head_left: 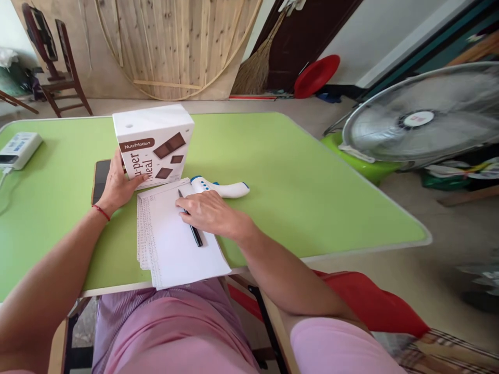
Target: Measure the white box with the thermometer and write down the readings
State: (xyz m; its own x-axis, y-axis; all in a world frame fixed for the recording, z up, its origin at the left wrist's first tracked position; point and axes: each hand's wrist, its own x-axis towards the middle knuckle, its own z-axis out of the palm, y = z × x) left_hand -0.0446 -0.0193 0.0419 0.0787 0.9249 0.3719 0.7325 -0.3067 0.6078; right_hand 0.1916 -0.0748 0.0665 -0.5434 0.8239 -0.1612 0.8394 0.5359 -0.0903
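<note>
My left hand (119, 182) is wrapped round the lower left edge of a white NutriMotion box (159, 140), which stands upright on the green table. A brown-edged phone (100, 179) lies flat behind that wrist. Over a stack of paper sheets (183, 265), my right hand (208, 210) has its fingers closed around a black pen (196, 236), tip pointing away from me. Handwriting shows along the left margin of the sheets. Just beyond the right hand, touching the paper's far corner, lies a white and blue handheld infrared thermometer (230, 190).
A white power strip (21, 149) with a cable sits at the table's (312, 208) left end. To the right stands a large fan (421, 119) beside a green basin (358, 161). A chair (64, 78), a straw broom (259, 62) and a red basin (316, 76) are along the far wall.
</note>
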